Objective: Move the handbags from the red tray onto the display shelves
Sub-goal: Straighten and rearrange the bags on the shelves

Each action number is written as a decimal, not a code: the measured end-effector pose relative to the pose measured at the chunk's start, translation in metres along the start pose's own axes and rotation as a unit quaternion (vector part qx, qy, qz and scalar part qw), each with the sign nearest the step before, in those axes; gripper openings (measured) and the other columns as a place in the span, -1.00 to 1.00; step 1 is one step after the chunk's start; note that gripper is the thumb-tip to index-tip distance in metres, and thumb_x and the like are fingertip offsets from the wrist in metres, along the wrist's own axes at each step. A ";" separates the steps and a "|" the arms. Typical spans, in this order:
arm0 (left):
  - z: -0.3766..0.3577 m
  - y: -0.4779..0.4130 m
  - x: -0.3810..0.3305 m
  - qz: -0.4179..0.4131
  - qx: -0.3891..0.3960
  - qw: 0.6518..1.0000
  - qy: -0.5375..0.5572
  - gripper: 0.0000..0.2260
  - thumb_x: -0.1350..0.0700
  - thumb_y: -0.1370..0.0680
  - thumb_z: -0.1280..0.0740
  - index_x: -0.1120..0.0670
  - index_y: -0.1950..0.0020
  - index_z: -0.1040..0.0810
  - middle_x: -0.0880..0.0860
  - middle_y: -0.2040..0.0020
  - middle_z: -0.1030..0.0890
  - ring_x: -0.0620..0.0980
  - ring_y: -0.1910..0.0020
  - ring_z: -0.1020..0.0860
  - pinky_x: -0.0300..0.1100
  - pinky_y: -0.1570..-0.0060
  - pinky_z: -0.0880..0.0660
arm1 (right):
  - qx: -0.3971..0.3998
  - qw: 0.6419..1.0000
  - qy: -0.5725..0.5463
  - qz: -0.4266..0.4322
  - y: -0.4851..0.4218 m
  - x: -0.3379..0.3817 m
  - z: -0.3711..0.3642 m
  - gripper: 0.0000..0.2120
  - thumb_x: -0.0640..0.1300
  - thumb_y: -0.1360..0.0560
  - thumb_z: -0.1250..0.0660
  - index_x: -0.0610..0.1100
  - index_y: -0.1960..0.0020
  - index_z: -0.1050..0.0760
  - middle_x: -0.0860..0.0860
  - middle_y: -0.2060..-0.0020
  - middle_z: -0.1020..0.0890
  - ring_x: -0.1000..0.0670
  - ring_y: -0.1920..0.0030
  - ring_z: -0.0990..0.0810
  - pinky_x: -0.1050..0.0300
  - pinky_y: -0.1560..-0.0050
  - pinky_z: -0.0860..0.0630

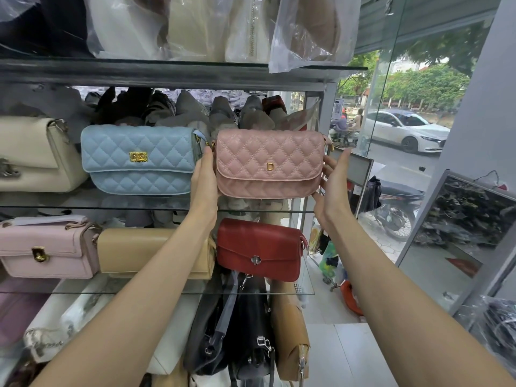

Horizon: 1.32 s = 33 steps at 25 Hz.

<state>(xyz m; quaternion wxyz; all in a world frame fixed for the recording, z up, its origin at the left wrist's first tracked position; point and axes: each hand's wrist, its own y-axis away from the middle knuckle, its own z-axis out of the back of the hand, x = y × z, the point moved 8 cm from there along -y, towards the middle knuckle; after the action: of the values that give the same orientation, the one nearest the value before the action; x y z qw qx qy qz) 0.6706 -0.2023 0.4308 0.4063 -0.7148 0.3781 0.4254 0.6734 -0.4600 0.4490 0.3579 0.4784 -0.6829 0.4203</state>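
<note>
A pink quilted handbag (269, 163) with a gold D clasp stands at the right end of the middle glass shelf (265, 211). My left hand (205, 180) lies flat against its left side, fingers straight. Against the bag's right side is my right hand (332, 185), fingers straight and spread, palm facing the bag. A light blue quilted handbag (139, 159) stands just left of it on the same shelf, and a cream bag (36, 155) further left. The red tray is not in view.
On the lower glass shelf (279, 293) stand a red bag (259, 250), a tan bag (145, 252) and a pale pink bag (47, 247). Bags in plastic fill the top shelf (178, 69). More bags hang below. A glass shopfront (405, 121) is to the right.
</note>
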 end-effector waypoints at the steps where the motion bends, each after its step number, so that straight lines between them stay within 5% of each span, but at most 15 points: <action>1: -0.001 0.000 0.000 0.000 0.001 1.000 -0.004 -0.28 -0.49 -0.31 -0.22 -0.16 -0.37 -0.55 -0.16 -0.31 -0.61 -0.12 -0.30 -0.55 0.07 -0.40 -0.42 | 0.002 1.000 -0.002 -0.001 -0.001 -0.001 0.001 -0.49 0.28 -0.69 0.13 0.05 -0.05 -0.51 0.11 0.03 -0.65 0.16 0.02 -0.61 0.16 -0.10 -0.54; 7: -0.001 0.007 -0.002 0.002 0.003 0.999 -0.032 -0.43 -0.46 -0.38 -0.21 -0.19 -0.25 -0.57 -0.17 -0.24 -0.64 -0.13 -0.27 -0.56 0.05 -0.39 -0.42 | -0.008 1.000 0.020 -0.006 -0.004 -0.006 0.006 -0.50 0.26 -0.70 0.09 0.02 -0.17 -0.53 0.08 -0.09 -0.67 0.11 -0.12 -0.62 0.07 -0.29 -0.52; 11: 0.022 0.062 -0.014 -0.130 -0.146 0.976 -0.093 -0.88 -0.07 -0.66 -0.21 -0.13 -0.04 -0.54 -0.10 -0.07 -0.62 -0.09 -0.11 -0.58 -0.11 -0.22 -0.50 | -0.184 0.977 0.089 0.062 0.023 -0.013 0.043 -0.65 0.10 -0.71 -0.03 -0.05 -0.12 -0.52 0.02 -0.06 -0.62 0.03 -0.06 -0.57 0.06 -0.14 -0.46; 14: 0.035 0.096 0.018 -0.124 -0.179 0.971 -0.096 -0.80 0.12 -0.66 -0.20 -0.10 0.10 -0.52 -0.09 0.15 -0.57 -0.03 0.08 -0.54 -0.13 0.04 -0.45 | -0.280 0.957 0.060 0.049 0.043 -0.039 0.077 -0.69 0.02 -0.71 -0.03 -0.07 -0.04 -0.51 0.02 0.01 -0.60 -0.02 -0.02 -0.54 0.05 -0.07 -0.43; 17: 0.033 0.089 0.089 0.048 -0.114 0.982 -0.140 -0.84 0.01 -0.69 -0.18 -0.03 -0.03 -0.53 -0.12 0.09 -0.57 0.01 -0.06 -0.57 -0.14 -0.02 -0.40 | -0.236 0.966 0.082 -0.064 0.041 -0.100 0.089 -0.61 0.17 -0.62 -0.01 -0.04 -0.09 -0.50 0.02 -0.04 -0.60 -0.09 -0.16 -0.55 -0.05 -0.21 -0.47; 20: 0.035 0.089 0.140 0.145 -0.093 0.975 -0.137 -0.57 -0.23 -0.69 -0.05 0.03 -0.29 -0.49 -0.02 -0.19 -0.58 0.05 -0.28 -0.51 -0.07 -0.25 -0.39 | -0.124 0.971 0.141 -0.151 0.044 -0.154 0.088 -0.55 0.26 -0.59 -0.03 -0.02 -0.26 -0.42 0.01 -0.14 -0.53 -0.08 -0.20 -0.49 -0.08 -0.28 -0.45; 23: 0.037 0.093 0.165 0.203 -0.118 0.965 -0.118 -0.37 -0.34 -0.65 0.02 0.02 -0.56 -0.31 0.07 -0.52 -0.39 0.11 -0.47 -0.37 0.04 -0.46 -0.27 | -0.055 0.965 0.165 -0.194 0.056 -0.177 0.086 -0.56 0.24 -0.68 -0.01 0.01 -0.42 -0.30 0.02 -0.21 -0.43 -0.03 -0.21 -0.42 -0.10 -0.38 -0.38; 27: 0.034 0.090 0.171 0.227 -0.159 0.959 -0.064 -0.34 -0.36 -0.64 0.03 0.00 -0.63 -0.18 0.05 -0.59 -0.28 0.09 -0.54 -0.30 0.01 -0.49 -0.19 | -0.023 0.970 0.152 -0.190 0.060 -0.180 0.075 -0.50 0.18 -0.69 -0.10 -0.05 -0.53 -0.18 -0.03 -0.30 -0.43 -0.01 -0.26 -0.45 0.04 -0.33 -0.41; 33: 0.029 0.080 0.171 0.219 -0.179 0.958 -0.039 -0.33 -0.35 -0.64 0.02 -0.01 -0.65 -0.08 0.05 -0.63 -0.19 0.11 -0.57 -0.22 0.03 -0.51 -0.14 | -0.030 0.969 0.148 -0.193 0.048 -0.189 0.074 -0.56 0.16 -0.69 -0.11 0.01 -0.49 -0.19 -0.10 -0.39 -0.46 -0.07 -0.34 -0.49 -0.13 -0.43 -0.43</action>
<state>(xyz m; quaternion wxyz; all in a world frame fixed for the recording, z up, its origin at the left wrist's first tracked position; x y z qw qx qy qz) 0.6509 -0.2403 0.2448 0.1827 -0.6587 0.4270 0.5919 0.6751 -0.4518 0.2406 0.5440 0.5225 -0.5293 0.3886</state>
